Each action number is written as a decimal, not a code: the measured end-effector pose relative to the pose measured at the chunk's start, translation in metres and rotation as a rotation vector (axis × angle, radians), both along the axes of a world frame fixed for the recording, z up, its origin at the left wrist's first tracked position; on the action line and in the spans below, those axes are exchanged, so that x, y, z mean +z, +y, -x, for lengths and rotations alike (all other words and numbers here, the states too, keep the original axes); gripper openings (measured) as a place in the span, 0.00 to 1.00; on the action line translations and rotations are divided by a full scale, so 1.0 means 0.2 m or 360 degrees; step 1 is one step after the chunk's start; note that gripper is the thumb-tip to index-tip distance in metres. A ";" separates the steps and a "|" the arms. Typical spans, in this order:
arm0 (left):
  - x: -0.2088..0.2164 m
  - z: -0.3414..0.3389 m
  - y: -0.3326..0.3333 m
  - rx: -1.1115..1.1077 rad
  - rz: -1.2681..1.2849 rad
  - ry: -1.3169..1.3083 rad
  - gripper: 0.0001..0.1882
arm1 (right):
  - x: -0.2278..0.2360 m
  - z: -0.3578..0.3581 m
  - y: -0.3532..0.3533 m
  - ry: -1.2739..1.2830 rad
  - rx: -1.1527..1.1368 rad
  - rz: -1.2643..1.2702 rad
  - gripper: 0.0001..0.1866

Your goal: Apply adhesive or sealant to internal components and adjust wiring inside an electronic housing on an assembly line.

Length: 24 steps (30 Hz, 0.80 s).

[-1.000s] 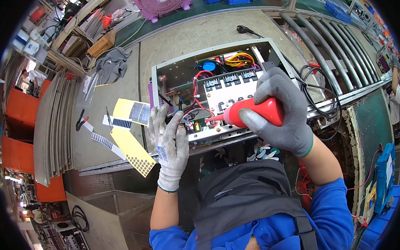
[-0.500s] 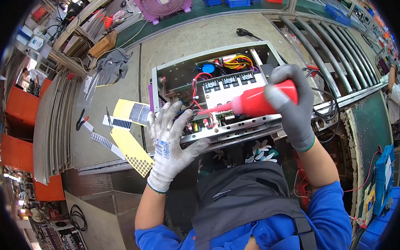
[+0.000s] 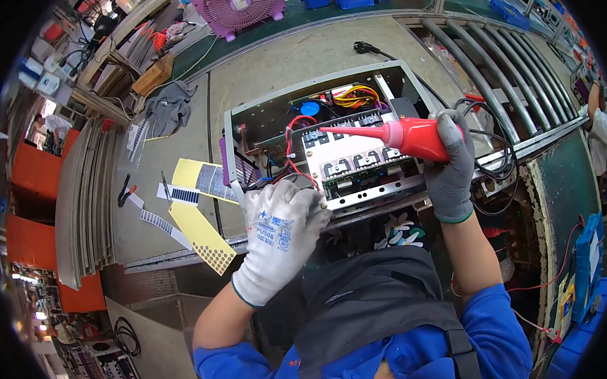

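The right hand [image 3: 453,166] hugs a red squeeze bottle [image 3: 420,138], its spout [image 3: 362,131] over the open metal case [image 3: 373,192] left of that grip. The left hand [image 3: 282,221] is at the case's near corner; I can't tell its hold.

Left head-worn fisheye, facing down past apron [image 3: 376,295]; metal case [image 3: 270,120] near, mid-view; bench [image 3: 271,65] edges bent.
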State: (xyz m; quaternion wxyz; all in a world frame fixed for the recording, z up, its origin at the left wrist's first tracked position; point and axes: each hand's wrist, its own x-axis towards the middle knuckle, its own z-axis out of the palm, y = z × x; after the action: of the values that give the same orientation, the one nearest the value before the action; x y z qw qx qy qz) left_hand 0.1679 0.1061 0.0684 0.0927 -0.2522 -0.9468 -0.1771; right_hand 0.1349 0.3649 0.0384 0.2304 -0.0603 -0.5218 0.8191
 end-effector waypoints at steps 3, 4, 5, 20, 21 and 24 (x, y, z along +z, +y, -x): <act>-0.03 0.03 0.00 0.0064 -0.0123 -0.0047 0.14 | 0.00 -0.01 0.01 -0.0006 0.0070 0.0061 0.14; -0.02 0.05 -0.01 0.0016 -0.0115 -0.0117 0.13 | 0.00 -0.01 0.02 0.0008 0.0079 0.0089 0.13; 0.00 0.06 -0.02 -0.0033 -0.0108 -0.0187 0.13 | 0.00 -0.01 0.02 0.0022 0.0088 0.0117 0.12; -0.07 0.00 -0.19 0.0003 -0.0215 0.0139 0.22 | 0.00 -0.01 0.03 0.0062 0.0087 -0.0036 0.12; -0.07 0.01 -0.20 0.0086 -0.0358 0.0135 0.22 | -0.02 0.00 0.03 0.0110 0.0077 -0.0104 0.12; -0.04 0.06 -0.22 0.0068 -0.0235 -0.0034 0.22 | -0.03 0.00 0.04 0.0148 0.0123 -0.0169 0.13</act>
State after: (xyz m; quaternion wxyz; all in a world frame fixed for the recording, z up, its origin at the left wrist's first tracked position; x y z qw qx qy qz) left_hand 0.1553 0.0615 0.0608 0.1048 -0.2224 -0.9373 -0.2471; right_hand 0.1358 0.3729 0.0318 0.2256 0.0103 -0.5552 0.8005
